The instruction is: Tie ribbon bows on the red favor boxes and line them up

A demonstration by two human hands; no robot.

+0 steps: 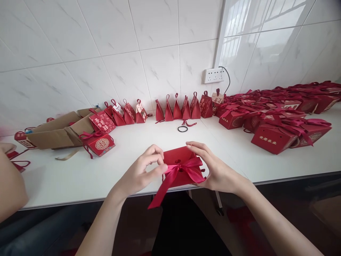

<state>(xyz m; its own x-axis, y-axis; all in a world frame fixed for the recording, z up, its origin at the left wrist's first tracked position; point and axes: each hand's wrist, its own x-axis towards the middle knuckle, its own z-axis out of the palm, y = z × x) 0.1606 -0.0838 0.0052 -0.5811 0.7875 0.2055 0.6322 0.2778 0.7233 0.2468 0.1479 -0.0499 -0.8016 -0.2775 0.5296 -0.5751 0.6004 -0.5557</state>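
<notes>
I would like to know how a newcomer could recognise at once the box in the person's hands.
Along the tiled wall runs a white table. At its near edge, the left hand touches a pink bow on a red box, held by the right hand. Unlike the other boxes, it trails a ribbon tail over that edge.
</notes>
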